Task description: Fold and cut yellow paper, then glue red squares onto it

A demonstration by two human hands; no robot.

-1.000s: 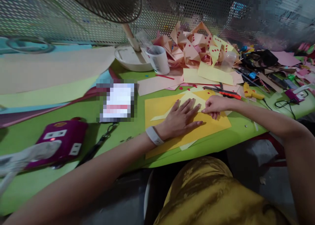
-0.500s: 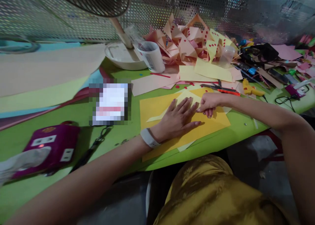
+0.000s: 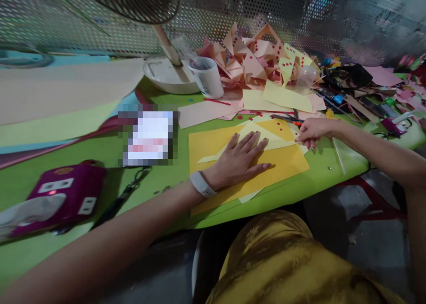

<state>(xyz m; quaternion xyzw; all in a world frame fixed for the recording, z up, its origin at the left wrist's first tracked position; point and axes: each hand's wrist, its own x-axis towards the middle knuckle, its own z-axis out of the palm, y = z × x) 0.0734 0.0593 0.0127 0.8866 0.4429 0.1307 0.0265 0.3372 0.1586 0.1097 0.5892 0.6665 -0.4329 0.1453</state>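
Note:
My left hand (image 3: 241,159) lies flat with its fingers spread, pressing on a folded pale yellow paper (image 3: 278,143). Under that paper is a larger golden-yellow sheet (image 3: 213,144) on the green-covered table. At the right-hand tip of the folded paper is my right hand (image 3: 313,132), its fingers curled and closed on the paper's narrow end. The undersides of those fingers are hidden. Scissors (image 3: 282,117) with orange-red handles lie just behind my right hand, with small red paper pieces (image 3: 259,114) nearby.
Behind are a white cup (image 3: 208,77), a fan base (image 3: 169,80) and a heap of folded pink and yellow papers (image 3: 253,60). A phone (image 3: 149,137) and a purple power socket box (image 3: 66,193) lie left. Large paper sheets (image 3: 66,91) cover the back left.
My right hand has slid right along the folded paper's edge, from beside my left fingers to the paper's tip. My left hand has stayed in place.

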